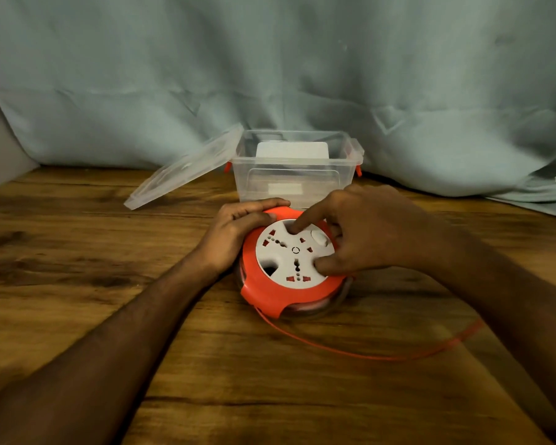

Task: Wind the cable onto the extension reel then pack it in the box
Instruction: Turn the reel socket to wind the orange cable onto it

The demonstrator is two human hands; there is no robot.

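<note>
Two bare forearms reach in from the near edge over the wooden table point(77, 252). The left hand point(235, 232) grips the far-left rim of the orange extension reel point(289, 268), its fingers curled over the edge. The right hand point(360, 232) rests on the reel's white socket face, forefinger tip pressed into a round recess at the far side and thumb on the face's right edge, the other fingers loosely bent. The reel lies flat at the table's centre. An orange cable point(366, 354) leaves its near side and runs rightward across the table in a blurred curve. Just beyond the reel stands a clear plastic box point(296, 175), its lid point(187, 171) leaning against its left side. A pale green cloth point(270, 59) hangs behind.
</note>
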